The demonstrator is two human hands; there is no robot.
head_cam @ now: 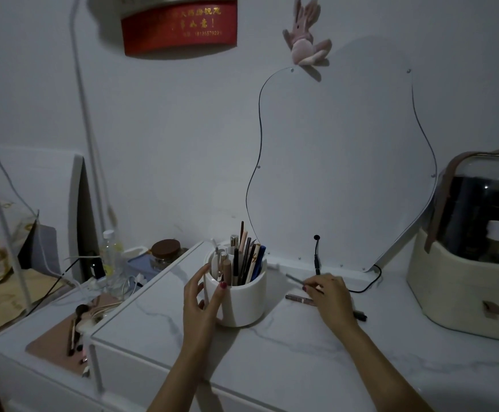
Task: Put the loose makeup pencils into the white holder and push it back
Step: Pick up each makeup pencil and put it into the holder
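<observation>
The white holder (242, 301) stands on the marble-patterned tabletop (287, 361), with several pencils and brushes upright in it. My left hand (200, 304) wraps its left side, thumb on the front wall. My right hand (328, 295) is to the right of the holder, fingertips pinching a thin grey pencil (295, 279) that points left and up. A brown pencil (300, 299) lies flat on the table beside that hand. A black pencil end (360, 315) pokes out behind my right wrist.
A wavy mirror (346, 162) leans on the wall behind, with a black cable (364, 285) at its foot. A cream cosmetics case (465, 292) stands at the right. A lower side surface at left holds brushes (74, 328), bottles and a jar (165, 252).
</observation>
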